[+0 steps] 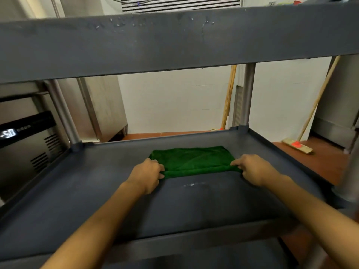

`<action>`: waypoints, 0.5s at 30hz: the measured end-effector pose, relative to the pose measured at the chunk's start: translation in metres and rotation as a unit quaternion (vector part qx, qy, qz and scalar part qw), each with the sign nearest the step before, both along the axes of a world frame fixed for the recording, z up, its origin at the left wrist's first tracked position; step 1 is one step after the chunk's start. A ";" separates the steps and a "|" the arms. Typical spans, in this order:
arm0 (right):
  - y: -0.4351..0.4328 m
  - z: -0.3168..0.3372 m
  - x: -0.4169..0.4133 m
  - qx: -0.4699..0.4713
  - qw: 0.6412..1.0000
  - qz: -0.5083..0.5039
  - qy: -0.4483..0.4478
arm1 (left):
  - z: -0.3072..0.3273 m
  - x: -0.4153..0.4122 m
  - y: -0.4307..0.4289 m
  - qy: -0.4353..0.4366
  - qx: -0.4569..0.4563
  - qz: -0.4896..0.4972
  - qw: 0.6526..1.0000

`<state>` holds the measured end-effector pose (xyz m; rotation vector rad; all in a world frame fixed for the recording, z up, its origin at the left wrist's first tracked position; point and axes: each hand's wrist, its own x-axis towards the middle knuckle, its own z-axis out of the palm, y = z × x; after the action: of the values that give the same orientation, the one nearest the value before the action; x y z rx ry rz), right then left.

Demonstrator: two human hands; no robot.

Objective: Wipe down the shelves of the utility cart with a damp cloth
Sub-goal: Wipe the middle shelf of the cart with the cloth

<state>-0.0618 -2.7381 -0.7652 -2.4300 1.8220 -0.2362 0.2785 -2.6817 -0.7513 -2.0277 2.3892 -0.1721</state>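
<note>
A green cloth lies folded flat on the middle shelf of a dark grey utility cart. My left hand pinches the cloth's near left corner. My right hand pinches its near right corner. Both arms reach in under the cart's top shelf, which fills the upper part of the view. A faint pale smear shows on the shelf just in front of the cloth.
Grey posts hold up the top shelf at the far corners. A steel appliance with a lit display stands at the left. Brooms lean on the white wall behind, over a red floor.
</note>
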 end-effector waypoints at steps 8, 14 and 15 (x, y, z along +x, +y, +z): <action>0.033 0.005 -0.008 0.012 1.000 0.016 0.004 | -0.002 -0.001 0.029 0.015 0.007 0.005 1.000; 0.061 0.008 -0.015 0.002 0.999 0.039 0.000 | -0.003 0.001 0.049 0.035 0.017 -0.001 0.999; 0.065 0.009 -0.016 0.004 0.999 0.043 -0.005 | -0.003 0.002 0.053 0.043 0.021 0.001 0.999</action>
<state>-0.0781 -2.6726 -0.7559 -2.4901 1.7062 -0.2338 0.2808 -2.6287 -0.7543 -2.0601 2.4184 -0.0348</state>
